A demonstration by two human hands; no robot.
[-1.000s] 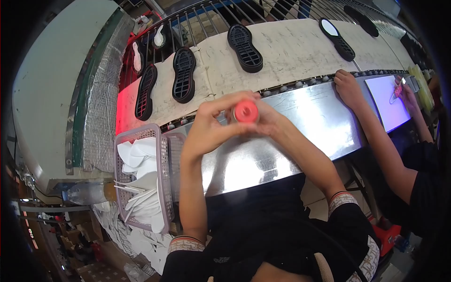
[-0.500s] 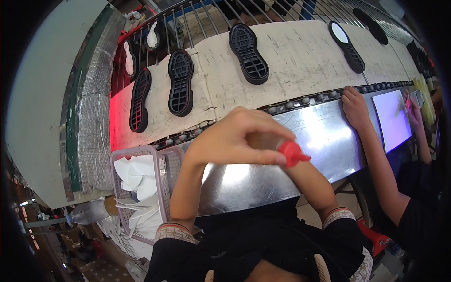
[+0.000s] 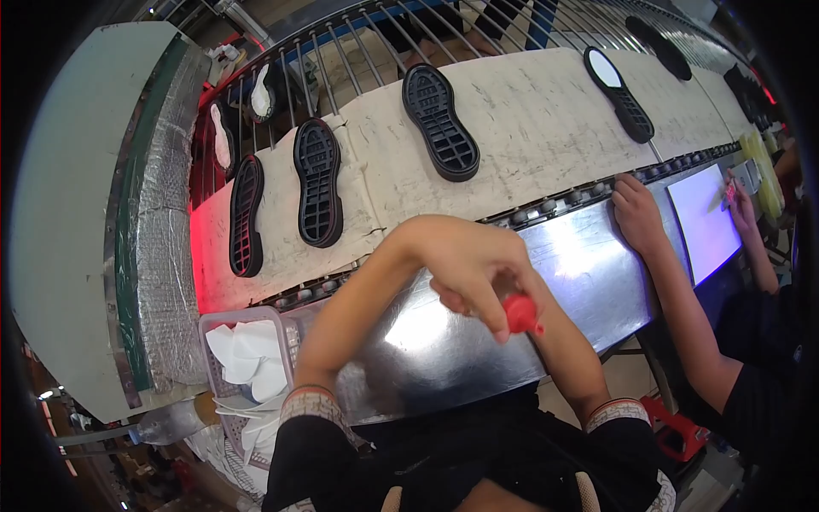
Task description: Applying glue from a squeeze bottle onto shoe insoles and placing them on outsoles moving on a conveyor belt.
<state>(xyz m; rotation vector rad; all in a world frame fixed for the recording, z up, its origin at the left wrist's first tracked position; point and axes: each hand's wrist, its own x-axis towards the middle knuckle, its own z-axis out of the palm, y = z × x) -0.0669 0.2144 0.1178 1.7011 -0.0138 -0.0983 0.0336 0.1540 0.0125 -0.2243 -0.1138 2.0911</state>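
Note:
My left hand (image 3: 473,260) is bent over the metal worktop with its fingers closed around a small bottle with a red nozzle cap (image 3: 520,314). The cap points down and to the right; the hand hides most of the bottle's body. My right forearm (image 3: 567,341) reaches up behind it, and my right hand is largely hidden there, so its grip does not show. Beyond my hands, black shoe soles lie on the cream belt: one upper middle (image 3: 441,122), one further left (image 3: 318,182) and one at the left end (image 3: 246,216).
A plastic basket (image 3: 205,341) of white insole-shaped pieces stands left of the metal worktop (image 3: 478,367). At right, a co-worker's hand (image 3: 638,209) rests by the roller chain (image 3: 589,194), near a glowing white panel (image 3: 705,218). A sole with a white heel patch (image 3: 633,111) lies far right.
My left hand has turned and moved slightly, tipping the red cap further down. In the picture, the soles on the left and middle appear lower than before.

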